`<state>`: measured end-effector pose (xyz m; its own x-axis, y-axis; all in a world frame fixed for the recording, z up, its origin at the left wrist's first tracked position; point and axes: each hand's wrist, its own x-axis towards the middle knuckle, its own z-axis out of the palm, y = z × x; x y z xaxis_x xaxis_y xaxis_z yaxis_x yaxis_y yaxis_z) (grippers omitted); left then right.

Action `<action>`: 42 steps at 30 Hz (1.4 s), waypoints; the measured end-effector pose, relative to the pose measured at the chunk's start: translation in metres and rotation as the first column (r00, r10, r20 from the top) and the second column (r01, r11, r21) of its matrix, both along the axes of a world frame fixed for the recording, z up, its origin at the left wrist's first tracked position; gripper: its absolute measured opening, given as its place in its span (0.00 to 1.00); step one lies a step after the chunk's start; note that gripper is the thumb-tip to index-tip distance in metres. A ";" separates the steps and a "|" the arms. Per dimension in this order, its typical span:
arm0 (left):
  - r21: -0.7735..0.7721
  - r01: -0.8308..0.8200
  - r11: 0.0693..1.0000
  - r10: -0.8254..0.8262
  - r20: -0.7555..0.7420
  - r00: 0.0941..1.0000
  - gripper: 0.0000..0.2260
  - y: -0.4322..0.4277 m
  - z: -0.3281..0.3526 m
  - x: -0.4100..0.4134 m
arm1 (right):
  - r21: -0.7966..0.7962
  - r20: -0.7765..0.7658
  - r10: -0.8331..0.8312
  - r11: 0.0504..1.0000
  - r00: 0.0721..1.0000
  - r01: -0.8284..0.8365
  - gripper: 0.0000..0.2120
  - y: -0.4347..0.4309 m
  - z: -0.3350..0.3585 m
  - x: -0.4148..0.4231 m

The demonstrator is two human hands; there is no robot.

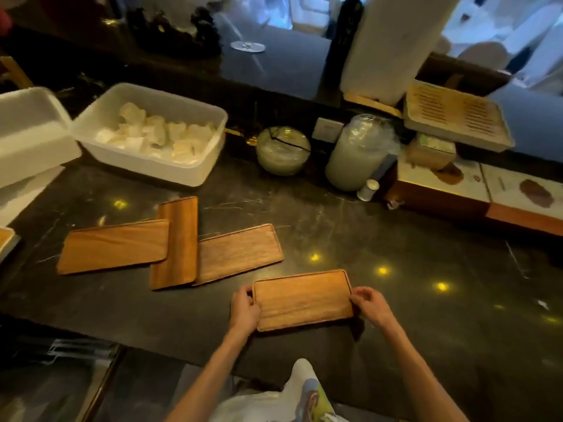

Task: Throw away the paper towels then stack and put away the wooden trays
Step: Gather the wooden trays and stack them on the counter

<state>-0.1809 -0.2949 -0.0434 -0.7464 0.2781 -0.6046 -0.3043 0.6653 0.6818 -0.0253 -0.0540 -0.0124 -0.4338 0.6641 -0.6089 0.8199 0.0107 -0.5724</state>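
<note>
A wooden tray (pixel 303 300) lies near the front of the dark stone counter (pixel 396 269). My left hand (pixel 244 309) grips its left end and my right hand (pixel 370 304) grips its right end. Three more wooden trays sit to the left: a flat one (pixel 114 246) at far left, a narrow darker one (pixel 176 242) standing lengthwise across the middle, and a third (pixel 240 254) angled to its right, partly under the middle one. No paper towels are on the trays.
A white plastic tub (pixel 201 166) of crumpled white pieces stands at the back left beside a white foam box (pixel 30 138). A glass bowl (pixel 283 150), a large jar (pixel 359 153), a small white cup (pixel 368 190) and a slotted tray (pixel 457 117) line the back.
</note>
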 end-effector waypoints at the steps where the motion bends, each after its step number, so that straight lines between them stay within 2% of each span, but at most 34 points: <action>1: 0.008 0.051 0.999 -0.051 -0.017 0.999 0.16 0.018 0.000 0.011 | 0.002 0.010 -0.013 1.000 1.000 0.013 0.13 0.007 -0.001 0.023; 9: -0.008 0.288 0.958 -0.287 -0.108 0.952 0.17 0.134 -0.006 0.117 | 0.045 -0.005 -0.129 0.991 0.992 0.129 0.13 0.071 -0.011 0.164; 14: -0.020 0.394 0.919 -0.392 -0.168 0.905 0.16 0.183 0.000 0.161 | 0.082 -0.076 -0.059 0.995 0.995 0.065 0.13 0.111 -0.011 0.216; 16: -0.045 0.396 0.917 -0.396 -0.197 0.897 0.17 0.194 0.003 0.174 | 0.087 -0.043 -0.031 0.996 0.999 0.035 0.18 0.120 -0.013 0.229; 18: -0.121 0.420 0.899 -0.437 -0.257 0.862 0.21 0.196 0.003 0.187 | 0.177 0.018 0.007 0.984 1.000 -0.010 0.20 0.122 -0.018 0.239; 20: -0.256 0.479 0.840 -0.543 -0.370 0.754 0.24 0.195 -0.001 0.202 | 0.385 0.068 0.090 0.917 0.994 -0.109 0.21 0.118 -0.024 0.247; 22: -0.416 0.542 0.730 -0.683 -0.421 0.597 0.26 0.192 -0.007 0.218 | 0.518 0.091 0.247 0.816 0.965 -0.258 0.24 0.109 -0.031 0.252; 24: -0.515 0.597 0.615 -0.788 -0.390 0.476 0.26 0.192 -0.014 0.233 | 0.517 0.147 0.412 0.743 0.899 -0.425 0.27 0.100 -0.038 0.256; 26: -0.566 0.624 0.539 -0.842 -0.339 0.419 0.28 0.191 -0.022 0.246 | 0.442 0.226 0.515 0.703 0.827 -0.558 0.29 0.097 -0.047 0.260; 28: -0.600 0.604 0.524 -0.851 -0.335 0.405 0.31 0.193 -0.028 0.254 | 0.408 0.279 0.543 0.679 0.792 -0.610 0.30 0.102 -0.054 0.263; 31: -0.583 0.603 0.544 -0.838 -0.345 0.423 0.38 0.202 -0.030 0.256 | 0.407 0.299 0.536 0.676 0.789 -0.614 0.30 0.116 -0.056 0.259; 42: -0.582 0.643 0.499 -0.863 -0.267 0.428 0.31 0.260 -0.028 0.205 | 0.437 0.293 0.476 0.704 0.829 -0.559 0.32 0.163 -0.065 0.212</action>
